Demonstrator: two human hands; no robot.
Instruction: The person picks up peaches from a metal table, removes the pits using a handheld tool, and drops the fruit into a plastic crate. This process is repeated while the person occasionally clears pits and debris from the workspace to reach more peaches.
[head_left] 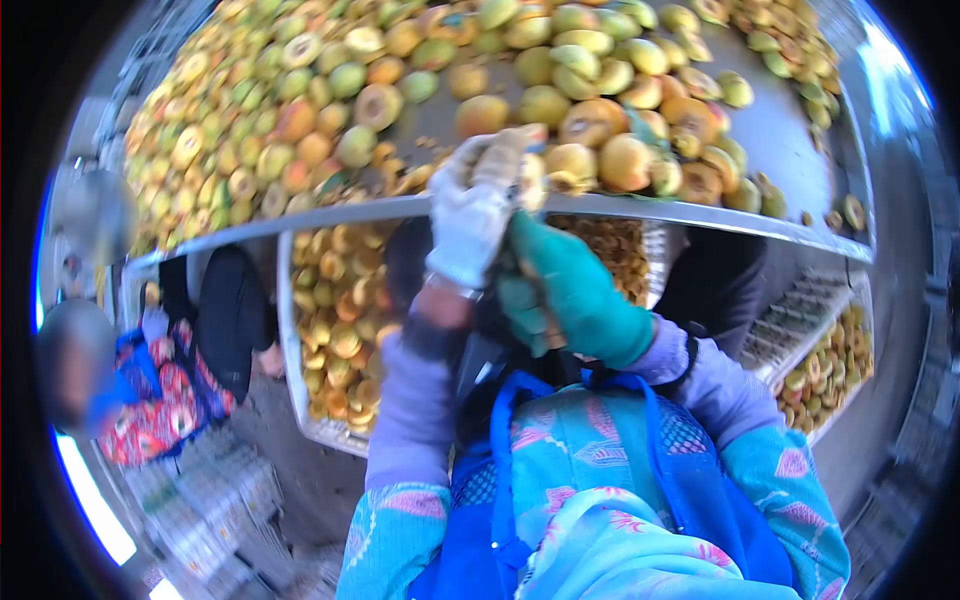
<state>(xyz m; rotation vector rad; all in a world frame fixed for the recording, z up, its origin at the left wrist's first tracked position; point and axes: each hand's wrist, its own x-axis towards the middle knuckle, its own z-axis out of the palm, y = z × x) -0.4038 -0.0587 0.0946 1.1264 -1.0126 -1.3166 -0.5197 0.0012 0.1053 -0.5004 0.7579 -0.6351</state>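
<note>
My left hand (470,205), in a white glove, is raised over the metal table edge (360,208). Its fingers are closed round a fruit (531,182), partly hidden and blurred. Close beside it on the right, my right hand (575,290) wears a green glove; its fingers are curled in, and I cannot make out what they hold. Halved and whole yellow-orange fruit (625,162) lies heaped on the table just beyond both hands. Below the edge, a white crate (296,350) of fruit halves stands left of my forearms.
Another crate (860,365) with fruit halves is at the lower right, beside a grey slatted tray (800,320). Under the table, more pieces (610,240) fill a container behind my right hand. A person (165,390) in patterned clothing is at the left.
</note>
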